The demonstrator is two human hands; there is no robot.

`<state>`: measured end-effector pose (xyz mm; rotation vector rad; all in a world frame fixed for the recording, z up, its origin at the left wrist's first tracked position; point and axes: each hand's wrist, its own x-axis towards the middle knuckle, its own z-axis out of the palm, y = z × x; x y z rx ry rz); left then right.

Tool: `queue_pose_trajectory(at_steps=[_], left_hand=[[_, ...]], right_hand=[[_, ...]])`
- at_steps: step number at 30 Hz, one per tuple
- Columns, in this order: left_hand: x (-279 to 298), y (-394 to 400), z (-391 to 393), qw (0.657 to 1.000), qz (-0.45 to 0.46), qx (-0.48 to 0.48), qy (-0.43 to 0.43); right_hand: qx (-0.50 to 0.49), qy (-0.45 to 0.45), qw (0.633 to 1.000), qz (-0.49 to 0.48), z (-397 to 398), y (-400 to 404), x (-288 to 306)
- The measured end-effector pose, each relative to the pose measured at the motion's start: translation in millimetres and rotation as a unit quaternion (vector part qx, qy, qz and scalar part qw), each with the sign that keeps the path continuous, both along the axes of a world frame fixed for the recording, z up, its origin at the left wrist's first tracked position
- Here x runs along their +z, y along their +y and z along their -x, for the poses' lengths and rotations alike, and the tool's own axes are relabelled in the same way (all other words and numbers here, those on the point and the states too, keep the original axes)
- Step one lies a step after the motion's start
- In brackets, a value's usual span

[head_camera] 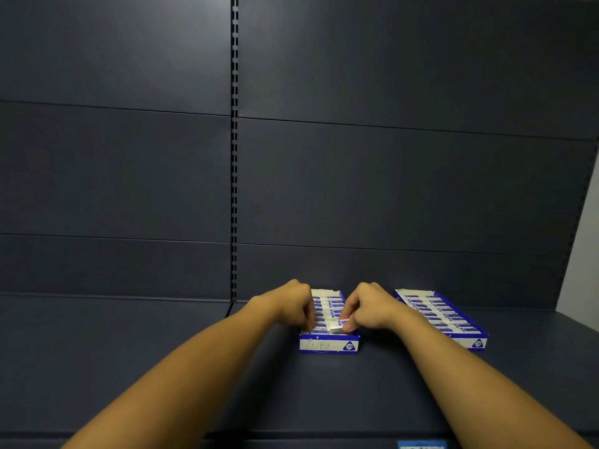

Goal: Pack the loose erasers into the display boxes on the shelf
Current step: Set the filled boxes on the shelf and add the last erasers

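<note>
Dark grey shop shelf [129, 367] w/ matching back panels and a slotted upright strip [234, 157] running up the middle. A person's two bare forearms reach in from the near edge toward a blue-and-white display box [329, 345], the landmark here, sitting just right of that strip's base. Box is filled w/ rows of wrapped erasers; front panel shows "2B". Left hand [291, 303] sits over the box's left side, fingers curled down onto the erasers near the front; can't tell whether it grips one. Right hand [366, 307] is over the box's right side, thumb and fingers pinching a loose eraser [337, 327] at the front row. A second display box [444, 315], also full, lies right of the first, angled. Below-right of the first box, a blue label [421, 444] on the shelf's near edge.
</note>
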<state>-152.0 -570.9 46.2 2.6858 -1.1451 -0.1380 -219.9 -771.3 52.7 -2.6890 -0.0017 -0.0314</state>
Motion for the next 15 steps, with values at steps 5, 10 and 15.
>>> queue_pose_trajectory(at_steps=[5, 10, 15], left_hand=[[1.1, 1.7, 0.9, 1.0, -0.001, -0.01, 0.004], [-0.9, 3.9, -1.4, 1.0, 0.001, -0.012, 0.001], [-0.8, 3.0, -0.4, 1.0, 0.002, -0.012, 0.0]], right_hand=[[0.014, 0.022, 1.0, 0.013, -3.5, 3.0, -2.6], [0.009, 0.033, 0.999, 0.022, -7.9, 4.7, -6.8], [-0.001, 0.04, 0.998, 0.044, -13.6, 7.6, -9.0]])
